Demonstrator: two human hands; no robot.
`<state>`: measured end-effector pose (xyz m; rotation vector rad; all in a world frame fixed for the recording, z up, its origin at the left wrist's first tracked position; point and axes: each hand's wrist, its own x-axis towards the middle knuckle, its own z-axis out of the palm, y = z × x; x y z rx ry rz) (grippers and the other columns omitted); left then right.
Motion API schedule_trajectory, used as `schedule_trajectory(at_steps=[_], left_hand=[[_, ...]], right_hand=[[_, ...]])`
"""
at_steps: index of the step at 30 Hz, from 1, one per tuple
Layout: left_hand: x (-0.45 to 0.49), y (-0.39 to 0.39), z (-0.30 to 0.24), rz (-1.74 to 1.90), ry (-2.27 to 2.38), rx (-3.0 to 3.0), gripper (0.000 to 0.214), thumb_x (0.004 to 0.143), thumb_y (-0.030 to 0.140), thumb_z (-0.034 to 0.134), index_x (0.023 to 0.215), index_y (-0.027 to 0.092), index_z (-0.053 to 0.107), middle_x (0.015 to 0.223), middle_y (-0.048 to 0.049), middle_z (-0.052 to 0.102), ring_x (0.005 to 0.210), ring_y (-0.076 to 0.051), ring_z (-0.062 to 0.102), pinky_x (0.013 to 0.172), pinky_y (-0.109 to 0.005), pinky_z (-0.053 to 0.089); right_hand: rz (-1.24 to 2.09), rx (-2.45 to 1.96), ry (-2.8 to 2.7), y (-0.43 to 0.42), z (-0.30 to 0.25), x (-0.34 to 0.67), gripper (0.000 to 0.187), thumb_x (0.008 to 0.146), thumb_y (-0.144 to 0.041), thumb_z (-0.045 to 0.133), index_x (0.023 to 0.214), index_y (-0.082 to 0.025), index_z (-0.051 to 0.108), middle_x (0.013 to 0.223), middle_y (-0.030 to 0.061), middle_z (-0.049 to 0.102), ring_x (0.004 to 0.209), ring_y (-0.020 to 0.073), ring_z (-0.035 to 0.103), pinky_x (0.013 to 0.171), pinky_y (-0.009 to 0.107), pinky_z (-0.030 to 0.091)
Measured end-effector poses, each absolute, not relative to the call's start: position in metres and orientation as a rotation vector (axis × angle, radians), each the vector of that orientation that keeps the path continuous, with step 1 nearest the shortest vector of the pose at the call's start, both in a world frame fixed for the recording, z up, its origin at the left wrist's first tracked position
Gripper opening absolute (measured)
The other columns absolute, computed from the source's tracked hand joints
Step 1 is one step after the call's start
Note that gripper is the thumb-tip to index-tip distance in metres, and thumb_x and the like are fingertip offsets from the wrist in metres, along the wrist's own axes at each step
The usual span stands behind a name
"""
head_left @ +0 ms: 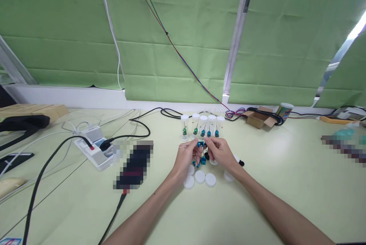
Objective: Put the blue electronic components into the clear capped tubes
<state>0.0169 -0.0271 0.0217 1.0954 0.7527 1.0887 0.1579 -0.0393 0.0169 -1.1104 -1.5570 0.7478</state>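
Note:
At the middle of the table, my left hand (185, 157) is closed, pinching a small blue-and-black part (201, 144) by its left end. The fingertips of my right hand (221, 153) are pressed together at its black right end. Thin pale wires stick out beside my left fingers. Below the fingertips lie more small blue parts (203, 160), half covered by my hands. Just behind, several clear tubes (185, 128) with white caps stand upright in a row, holding green or blue parts with wire leads. Loose white caps (200, 176) lie in front of my hands.
A small black piece (241, 163) lies right of my right wrist. To the left are a blurred dark phone-like device (135, 166) on a cable and a white power strip (95, 155) with plugs. Cables, an open cardboard box (259, 119) and a can (285, 111) line the back.

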Motion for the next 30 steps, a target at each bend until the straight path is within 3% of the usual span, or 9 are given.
schedule_trajectory(at_steps=[16, 23, 30], left_hand=[[0.0168, -0.0285, 0.0222, 1.039, 0.717, 1.139, 0.044, 0.078, 0.052, 0.059, 0.059, 0.013, 0.059, 0.054, -0.0017, 0.053, 0.042, -0.009, 0.046, 0.04, -0.022, 0.034], [0.0173, -0.0292, 0.0238, 1.02, 0.715, 1.135, 0.043, 0.077, 0.052, 0.06, 0.057, 0.013, 0.057, 0.054, -0.0019, 0.054, 0.042, -0.009, 0.046, 0.04, -0.023, 0.033], [0.0173, -0.0301, 0.0258, 1.045, 0.72, 1.112, 0.042, 0.074, 0.051, 0.063, 0.057, 0.014, 0.058, 0.054, -0.002, 0.055, 0.041, -0.009, 0.046, 0.04, -0.023, 0.034]], right_hand=[[0.702, -1.167, -1.542, -0.0381, 0.0154, 0.1587, 0.061, 0.09, -0.059, 0.039, 0.045, -0.019, 0.044, 0.035, -0.0018, 0.046, 0.036, 0.0106, 0.043, 0.047, 0.024, 0.038], [0.7, -1.198, -1.536, -0.0364, 0.0149, 0.1591, 0.061, 0.09, -0.062, 0.037, 0.049, -0.018, 0.052, 0.034, -0.0017, 0.046, 0.035, 0.0113, 0.042, 0.045, 0.024, 0.037], [0.671, -1.187, -1.496, -0.0358, 0.0142, 0.1585, 0.056, 0.089, -0.062, 0.038, 0.054, -0.019, 0.049, 0.035, -0.003, 0.045, 0.034, 0.0114, 0.042, 0.044, 0.024, 0.037]])
